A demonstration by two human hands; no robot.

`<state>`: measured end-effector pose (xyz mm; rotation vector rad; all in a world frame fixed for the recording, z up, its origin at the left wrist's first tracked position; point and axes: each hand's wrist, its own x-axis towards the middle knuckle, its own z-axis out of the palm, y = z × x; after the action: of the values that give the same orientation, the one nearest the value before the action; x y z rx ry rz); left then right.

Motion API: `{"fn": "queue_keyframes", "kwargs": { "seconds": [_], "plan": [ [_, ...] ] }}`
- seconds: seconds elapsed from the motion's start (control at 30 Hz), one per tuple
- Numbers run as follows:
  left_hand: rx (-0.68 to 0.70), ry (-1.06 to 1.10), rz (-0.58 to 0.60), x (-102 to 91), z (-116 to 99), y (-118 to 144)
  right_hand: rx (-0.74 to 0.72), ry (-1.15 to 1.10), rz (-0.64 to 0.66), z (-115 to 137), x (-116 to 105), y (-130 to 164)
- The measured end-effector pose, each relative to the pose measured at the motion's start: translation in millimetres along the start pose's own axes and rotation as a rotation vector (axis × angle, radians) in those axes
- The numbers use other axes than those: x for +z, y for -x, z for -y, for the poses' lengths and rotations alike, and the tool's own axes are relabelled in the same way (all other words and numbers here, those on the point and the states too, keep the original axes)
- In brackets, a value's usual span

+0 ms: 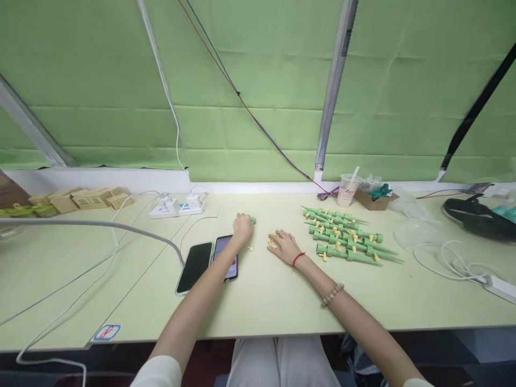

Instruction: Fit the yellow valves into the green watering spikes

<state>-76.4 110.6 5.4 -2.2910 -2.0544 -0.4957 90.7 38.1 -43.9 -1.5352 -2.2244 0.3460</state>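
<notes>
My left hand (243,228) is closed near the middle of the table, and a bit of a green plastic piece (253,220) pokes out beside its fingers. The rest of that piece is hidden. A small yellow piece (250,248) lies just below this hand. My right hand (285,248) rests low over the table with its fingers spread, touching or covering small yellow pieces (271,243) under the fingertips. To its right lie several green pointed plastic sticks (346,253), in rows, with small yellow pegs on and among them.
Two phones, one dark (195,267) and one lit (230,270), lie beneath and left of my left forearm. At the back stand a plastic cup (347,190), an open cardboard box (375,201) and a power strip (179,207). Cables cross the left side; small cartons (91,199) line the back left.
</notes>
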Motion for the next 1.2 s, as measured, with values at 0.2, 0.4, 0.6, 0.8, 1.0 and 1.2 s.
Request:
{"fn": "queue_keyframes", "kwargs": {
  "seconds": [0.2, 0.4, 0.6, 0.8, 1.0, 1.2],
  "plan": [
    [0.089, 0.173, -0.042, 17.3, -17, 8, -0.066, -0.093, -0.12, -16, -4, 0],
    [0.092, 0.629, -0.242, -0.6, -35, 26, -0.085, -0.146, -0.133, -21, -7, 1],
    [0.006, 1.476, -0.189, -18.3, -37, 57, 0.072, -0.052, -0.193, -31, -22, 4],
    [-0.159, 1.715, 0.287, -12.0, -36, 69, -0.017, -0.038, -0.117, -43, -23, 2],
    [-0.182, 1.668, 0.339, -3.7, -37, 69, -0.055, -0.106, -0.116, -45, -18, 0],
    [-0.08, 1.629, 0.368, -3.0, -38, 74, 0.088, -0.79, -0.288, -35, -27, -2]
  ]
}}
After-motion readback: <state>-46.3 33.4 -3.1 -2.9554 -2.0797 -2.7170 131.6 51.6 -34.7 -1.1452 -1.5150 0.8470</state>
